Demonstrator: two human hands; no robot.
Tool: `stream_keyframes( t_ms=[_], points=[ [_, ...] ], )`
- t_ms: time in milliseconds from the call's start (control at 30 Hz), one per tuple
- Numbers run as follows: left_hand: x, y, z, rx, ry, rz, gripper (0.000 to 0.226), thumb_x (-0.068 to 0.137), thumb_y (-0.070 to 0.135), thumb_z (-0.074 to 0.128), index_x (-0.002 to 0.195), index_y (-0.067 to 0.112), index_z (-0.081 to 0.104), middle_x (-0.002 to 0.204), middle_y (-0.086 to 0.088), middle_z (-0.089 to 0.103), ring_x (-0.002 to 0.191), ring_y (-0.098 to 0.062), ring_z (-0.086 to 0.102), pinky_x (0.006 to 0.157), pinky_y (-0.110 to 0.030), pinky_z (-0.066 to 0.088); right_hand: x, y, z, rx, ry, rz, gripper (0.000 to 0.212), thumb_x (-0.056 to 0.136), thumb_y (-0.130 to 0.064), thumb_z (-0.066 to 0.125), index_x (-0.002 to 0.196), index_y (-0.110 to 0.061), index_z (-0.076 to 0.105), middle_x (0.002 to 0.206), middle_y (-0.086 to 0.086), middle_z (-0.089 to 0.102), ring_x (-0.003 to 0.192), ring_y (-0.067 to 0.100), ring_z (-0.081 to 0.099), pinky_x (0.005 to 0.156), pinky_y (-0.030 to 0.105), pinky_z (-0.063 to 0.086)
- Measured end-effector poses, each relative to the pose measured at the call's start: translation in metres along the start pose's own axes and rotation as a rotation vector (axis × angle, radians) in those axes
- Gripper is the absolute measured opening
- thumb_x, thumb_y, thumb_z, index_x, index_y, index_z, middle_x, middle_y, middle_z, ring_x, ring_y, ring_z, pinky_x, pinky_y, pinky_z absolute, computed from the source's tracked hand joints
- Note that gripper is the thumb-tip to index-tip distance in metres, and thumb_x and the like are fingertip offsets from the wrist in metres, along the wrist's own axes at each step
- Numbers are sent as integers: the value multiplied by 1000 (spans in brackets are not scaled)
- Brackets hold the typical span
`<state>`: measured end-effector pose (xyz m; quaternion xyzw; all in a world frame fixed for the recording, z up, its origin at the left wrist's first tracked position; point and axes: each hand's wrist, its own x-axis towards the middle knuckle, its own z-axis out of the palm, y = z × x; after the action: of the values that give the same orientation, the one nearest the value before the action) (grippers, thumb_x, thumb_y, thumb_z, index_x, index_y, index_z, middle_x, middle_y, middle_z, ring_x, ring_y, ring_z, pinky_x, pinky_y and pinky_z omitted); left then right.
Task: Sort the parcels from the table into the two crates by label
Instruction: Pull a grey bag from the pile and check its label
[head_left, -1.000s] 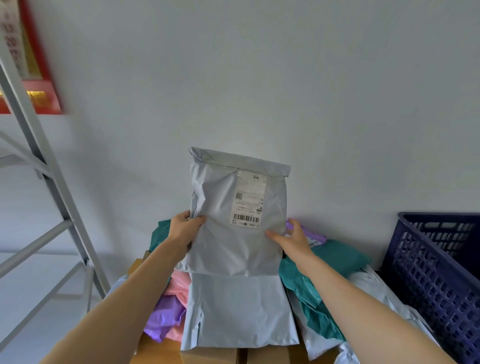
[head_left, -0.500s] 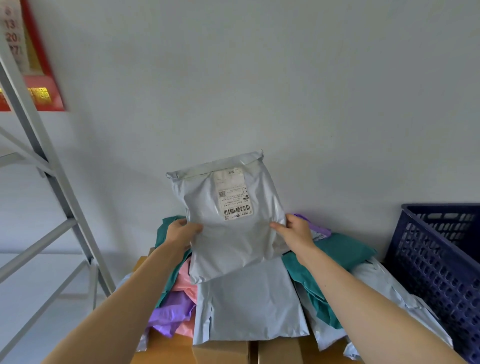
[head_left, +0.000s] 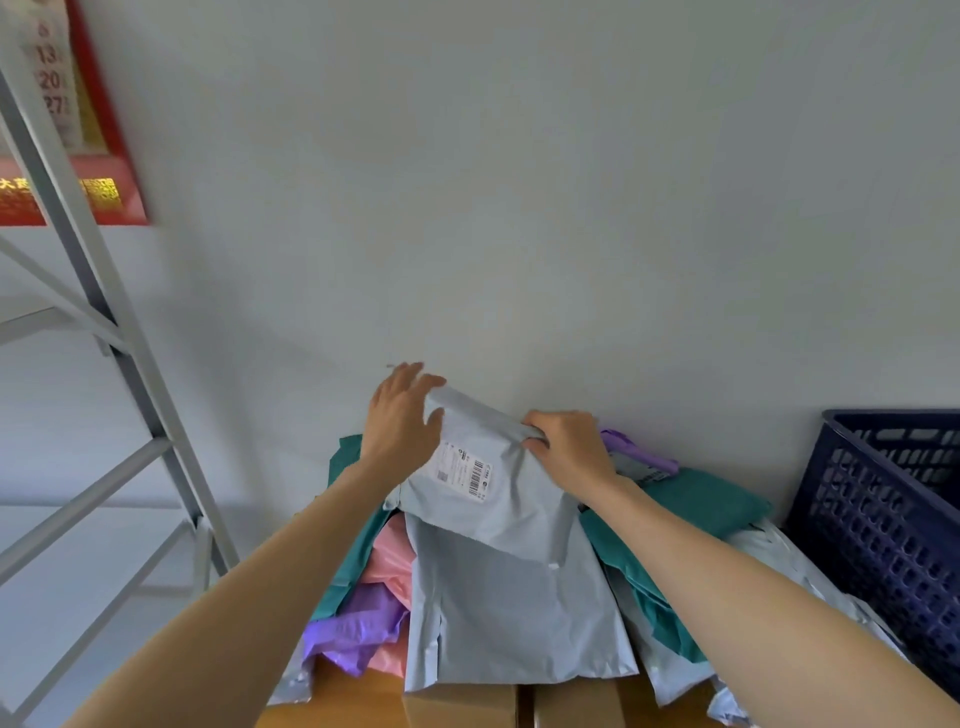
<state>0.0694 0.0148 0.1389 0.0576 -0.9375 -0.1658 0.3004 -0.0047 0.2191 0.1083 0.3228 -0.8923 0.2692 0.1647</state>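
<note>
Above the heap of mailers, against the pale wall (head_left: 519, 208), the grey parcel (head_left: 493, 504) was held tilted, its white barcode label (head_left: 464, 470) facing the camera and slanting down to the right. Its lower edge overlapped a second grey mailer (head_left: 511, 613) that lay flat on the pile. At the parcel's upper left corner was the left hand (head_left: 402, 418), its fingers (head_left: 410, 371) straight and spread apart, the thumb lying on the front face; the hand was blurred, so a firm grip could not be made out. On the upper right edge, the right hand (head_left: 571, 449) had its fingers (head_left: 540, 423) curled over and clamped on the folded plastic. Under and around this parcel lay the rest: a pink mailer (head_left: 389, 564) and a purple mailer (head_left: 358, 626) on the left, teal mailers (head_left: 696, 501) showing on both sides, another purple one (head_left: 641, 457) at the back just behind the right hand, and a pale mailer (head_left: 779, 566) on the right, near the crate. Along the right edge of the view stood a dark blue crate (head_left: 893, 519) with latticed walls; what it held could not be seen. Below the pile's near edge showed two cardboard boxes (head_left: 460, 709) side by side and a strip of brown counter (head_left: 332, 699). To the left rose a grey metal shelf frame (head_left: 109, 332), with a red wall calendar (head_left: 72, 135) behind it.
</note>
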Motion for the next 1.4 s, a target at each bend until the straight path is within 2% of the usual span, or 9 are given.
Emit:
stream_keyframes(
  t_ms=[67,200,433,633,833,967,1133,1267,1400],
  points=[
    [9,8,-2,34,-143,112,42,90,27,65,131,20,56,146,-2,45,139,-22,33,115,-36,22,5,-4,-2,-63,20,-42,11,94,-18,57,100,-15,66,90,1,70,87,21,59,93,34,30],
    [17,24,-1,58,-386,126,34,85,35,70,115,21,65,111,1,67,104,-21,59,92,-32,44,12,-7,-5,-116,68,-116,11,93,-17,56,98,-17,65,89,-3,68,89,18,58,94,28,23],
    [18,33,9,-13,-405,79,12,84,23,70,91,13,69,86,-5,68,82,-24,58,74,-33,47,9,-5,-9,-116,85,-181,12,88,-11,60,99,-12,65,98,-1,66,99,21,57,104,27,17],
    [19,26,12,-75,-342,1,7,81,17,71,85,13,68,77,-8,66,75,-24,55,65,-30,44,-8,7,1,-42,207,18,84,78,-33,76,147,-17,30,154,9,21,142,24,18,114,38,17],
    [27,14,0,-204,-199,-96,11,80,13,69,73,20,63,59,3,59,64,-19,52,55,-23,36,-35,25,28,276,296,478,121,64,-42,86,152,-8,10,157,15,11,146,29,9,117,47,17],
    [38,8,-16,-318,-97,-127,15,77,14,76,72,18,62,53,9,50,54,-11,44,52,-23,32,-46,32,50,619,255,709,116,62,-28,91,148,0,19,148,18,26,139,32,26,113,40,28],
    [46,-1,-39,-547,-34,-175,20,76,9,77,67,17,61,56,4,60,49,-12,44,50,-23,37,-45,27,66,927,37,749,90,68,-19,87,140,-18,33,125,-4,55,113,14,53,92,28,40],
    [43,-10,-52,-700,0,-253,20,77,5,76,70,15,61,63,-1,66,54,-14,52,55,-23,46,-26,14,70,1146,60,716,69,68,-7,85,124,-22,46,107,-3,68,103,16,64,93,47,51],
    [38,-26,-56,-737,29,-320,16,79,6,75,75,11,61,69,-6,69,55,-15,59,55,-25,51,-11,6,67,1232,85,705,71,68,-4,84,122,-28,44,107,1,69,102,22,65,85,50,52]
  ],
)
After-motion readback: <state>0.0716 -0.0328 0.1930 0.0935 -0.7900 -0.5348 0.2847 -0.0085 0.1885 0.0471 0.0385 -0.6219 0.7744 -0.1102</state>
